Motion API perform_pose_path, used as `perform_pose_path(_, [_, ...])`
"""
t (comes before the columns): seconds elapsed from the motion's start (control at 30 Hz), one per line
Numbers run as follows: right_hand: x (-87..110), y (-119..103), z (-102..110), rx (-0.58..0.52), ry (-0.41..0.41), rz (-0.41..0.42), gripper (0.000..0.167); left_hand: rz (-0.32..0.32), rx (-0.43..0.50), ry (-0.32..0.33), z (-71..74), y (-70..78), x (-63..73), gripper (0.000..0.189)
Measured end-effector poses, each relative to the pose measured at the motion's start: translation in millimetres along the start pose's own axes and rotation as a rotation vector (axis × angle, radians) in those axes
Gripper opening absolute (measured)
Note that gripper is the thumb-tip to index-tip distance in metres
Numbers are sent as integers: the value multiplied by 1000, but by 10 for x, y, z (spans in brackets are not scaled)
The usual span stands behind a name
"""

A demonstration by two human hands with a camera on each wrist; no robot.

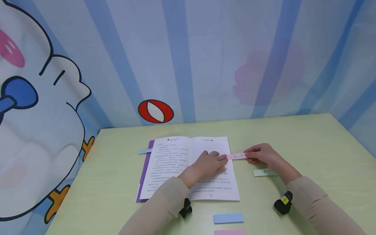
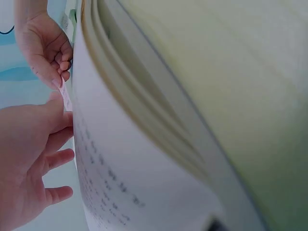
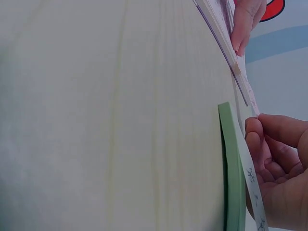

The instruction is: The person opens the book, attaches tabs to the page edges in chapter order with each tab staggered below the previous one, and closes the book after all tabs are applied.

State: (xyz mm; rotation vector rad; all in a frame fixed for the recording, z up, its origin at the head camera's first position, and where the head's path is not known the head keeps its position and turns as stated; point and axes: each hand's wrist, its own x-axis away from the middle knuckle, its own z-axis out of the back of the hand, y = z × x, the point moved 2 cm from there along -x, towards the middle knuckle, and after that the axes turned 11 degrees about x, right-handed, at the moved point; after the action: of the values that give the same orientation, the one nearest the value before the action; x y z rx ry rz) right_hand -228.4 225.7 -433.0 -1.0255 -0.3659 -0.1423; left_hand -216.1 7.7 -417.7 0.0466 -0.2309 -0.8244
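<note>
An open book [image 1: 164, 169] with a purple cover lies on the table, its pages printed with lines of text. My left hand [image 1: 209, 164] rests on the right page with fingers spread, fingertips at the page's outer edge. A pink paper strip [image 1: 237, 156] with handwriting extends rightward from that edge. Its outer end is pinched between thumb and fingers of my right hand [image 1: 262, 155]. In the left wrist view, the left thumb and fingers sit right at the strip's inner end. Below the right hand lies a green sticky-note pad [image 3: 234, 173] with writing on its top strip.
A blue strip [image 1: 144, 151] sticks out from the book's left side. Nearer the front lie a blue pad [image 1: 228, 218] and a pink pad [image 1: 229, 232], the latter cut by the frame. A striped, cartoon-printed curtain [image 1: 205, 65] stands behind the table [image 1: 332, 147].
</note>
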Motion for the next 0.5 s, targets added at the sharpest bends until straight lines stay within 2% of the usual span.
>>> perform_pose_path(0.27, [7,8,4,8,-7,1,36,-17,28,15,10,56,-16,47])
perform_pose_path(0.5, [-5,2,6,7,-7,10,38,-1,-21,23,-15,80,-109,49])
